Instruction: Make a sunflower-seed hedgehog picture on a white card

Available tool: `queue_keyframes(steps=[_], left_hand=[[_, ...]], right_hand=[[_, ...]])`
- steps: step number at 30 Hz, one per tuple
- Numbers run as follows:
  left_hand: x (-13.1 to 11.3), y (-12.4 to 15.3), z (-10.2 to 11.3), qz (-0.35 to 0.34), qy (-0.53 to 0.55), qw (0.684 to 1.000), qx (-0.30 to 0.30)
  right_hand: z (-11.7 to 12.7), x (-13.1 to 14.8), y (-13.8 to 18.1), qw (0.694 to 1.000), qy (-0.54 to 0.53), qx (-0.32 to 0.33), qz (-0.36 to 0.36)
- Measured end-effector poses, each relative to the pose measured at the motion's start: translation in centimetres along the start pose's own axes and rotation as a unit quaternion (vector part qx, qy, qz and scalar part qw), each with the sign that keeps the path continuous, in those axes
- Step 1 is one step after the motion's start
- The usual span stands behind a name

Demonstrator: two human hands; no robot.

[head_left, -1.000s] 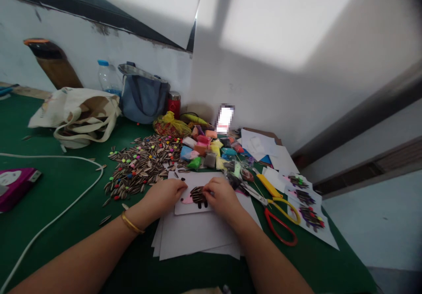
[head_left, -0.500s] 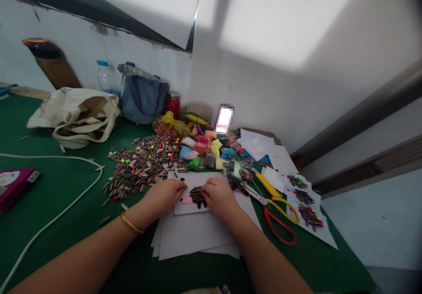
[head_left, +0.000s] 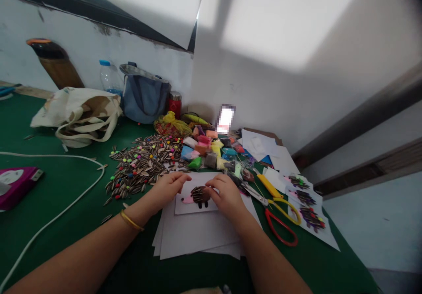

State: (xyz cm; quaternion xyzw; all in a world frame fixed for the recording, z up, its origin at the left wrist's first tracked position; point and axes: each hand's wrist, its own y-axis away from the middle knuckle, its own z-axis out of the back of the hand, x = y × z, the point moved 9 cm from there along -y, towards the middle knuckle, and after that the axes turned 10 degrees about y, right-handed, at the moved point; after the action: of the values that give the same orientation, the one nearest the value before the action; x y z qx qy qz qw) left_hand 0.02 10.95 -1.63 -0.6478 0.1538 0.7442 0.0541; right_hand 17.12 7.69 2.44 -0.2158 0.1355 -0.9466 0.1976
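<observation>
A hedgehog picture lies on a small white card [head_left: 184, 208] in front of me: a pink clay face [head_left: 187, 200], dark clay feet, and a brown body [head_left: 198, 194] set with striped sunflower seeds. My left hand [head_left: 169, 189] hovers at the card's upper left, its fingers stretched out and thumb a little apart, with nothing visible in them. Over the right end of the hedgehog is my right hand [head_left: 224, 194], thumb and forefinger parted; it hides part of the body. Under the card are larger white sheets [head_left: 191, 237].
A sunflower seed pile [head_left: 141, 166] mixed with coloured balls spreads to the left. Bagged clay [head_left: 211, 160] lies behind the card. Scissors [head_left: 280, 210] and a yellow cutter [head_left: 268, 186] are at the right, beside finished hedgehog sheets [head_left: 310, 212]. A white cable [head_left: 66, 206] crosses the left.
Both hands have lifted slightly off the card. The left fingers have straightened, and the right thumb and forefinger have parted, uncovering more of the hedgehog's body.
</observation>
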Motion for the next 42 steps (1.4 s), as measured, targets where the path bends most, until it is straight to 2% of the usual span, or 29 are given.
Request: queue_keyframes(steps=[1,3,5,7,11,16,20,24,27,30,33,38,42], left_hand=[[0.4,0.2,-0.5,0.04,0.097,0.994,0.014],[1.0,0.9,-2.1,0.111,0.247,0.961,0.053],[1.2,1.6,-3.5,0.156,0.323,0.929,0.087],[1.3,2.2,-4.5,0.177,0.341,0.917,0.107],[1.6,2.7,-5.5,0.181,0.286,0.934,0.118],[0.7,2.8,-5.9,0.13,0.248,0.95,0.141],[-0.2,2.2,-4.7,0.074,0.195,0.972,0.112],[-0.9,1.6,-3.6,0.016,0.113,0.991,0.076],[-0.8,1.6,-3.2,0.014,0.096,0.993,0.059],[-0.8,1.7,-3.2,0.015,0.068,0.995,0.07],[-1.0,1.6,-3.5,-0.009,0.04,0.995,0.089],[-0.9,1.0,-2.6,-0.023,-0.012,0.999,0.043],[-1.4,1.0,-2.6,-0.054,-0.071,0.995,0.038]], right_hand=[[0.5,0.3,0.1,1.0,-0.014,-0.021,0.001],[1.2,1.5,0.3,0.998,-0.042,-0.052,0.014],[1.3,2.9,0.5,0.995,-0.067,-0.068,0.041],[1.1,4.1,0.7,0.992,-0.078,-0.078,0.058],[0.1,5.2,0.8,0.995,-0.058,-0.058,0.063],[0.1,4.8,0.7,0.993,-0.094,-0.051,0.05],[0.9,3.2,0.6,0.988,-0.142,-0.066,0.003],[0.9,3.0,0.6,0.987,-0.153,-0.055,0.005],[0.6,3.0,0.7,0.982,-0.177,-0.062,0.005],[0.3,2.5,0.7,0.978,-0.194,-0.073,-0.005],[0.3,2.3,0.6,0.98,-0.183,-0.078,0.01],[0.0,3.3,0.5,0.99,-0.114,-0.043,0.071],[-0.3,3.6,0.8,0.994,-0.059,-0.049,0.075]])
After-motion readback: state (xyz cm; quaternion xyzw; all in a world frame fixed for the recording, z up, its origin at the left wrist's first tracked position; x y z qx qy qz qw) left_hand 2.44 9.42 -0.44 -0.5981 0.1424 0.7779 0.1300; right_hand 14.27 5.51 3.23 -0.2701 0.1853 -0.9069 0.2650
